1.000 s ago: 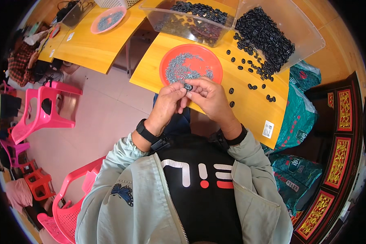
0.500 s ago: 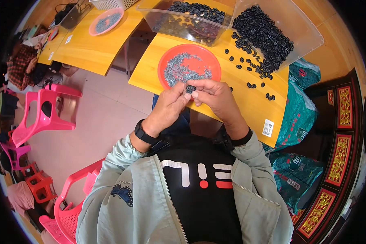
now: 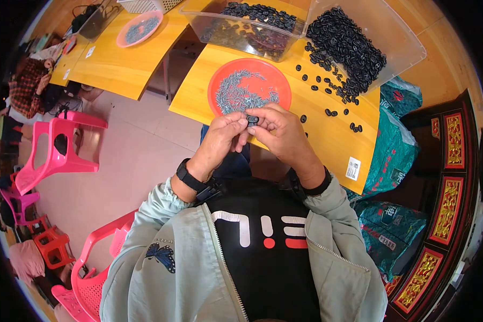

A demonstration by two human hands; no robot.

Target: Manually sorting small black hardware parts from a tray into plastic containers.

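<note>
1. L hand (image 3: 224,135): thumb + fingers pinched on a small black piece (image 3: 252,121), from its left side.
2. R hand (image 3: 283,134): also clamped on that piece, thumb + fingers on it from the right; both hands' fingertips nearly meet there.
3. Black piece: btwn the two hands, just on the person's side of the red plate (image 3: 258,83); exact ht above the table can't be told.
4. Grey bits (image 3: 228,94), thin + short, lie in the plate, mostly along its left + near sides; bare patch nr the middle.
5. Yellow table (image 3: 333,145) bears the plate; white label (image 3: 353,168) on it, to the plate's right, toward the person.
6. Loose black ovals (image 3: 328,90) scattered right of the plate.
7. Open clear tub (image 3: 405,40) behind + right of the plate, w/ a big heap of ovals spreading out onto the table.
8. 2nd tub (image 3: 209,27), directly behind the plate, also w/ dark pieces.
9. Green bags (image 3: 394,155): well right of the plate, past the table edge.
10. Pink chair (image 3: 64,145): well left of the plate, on the floor.
</note>
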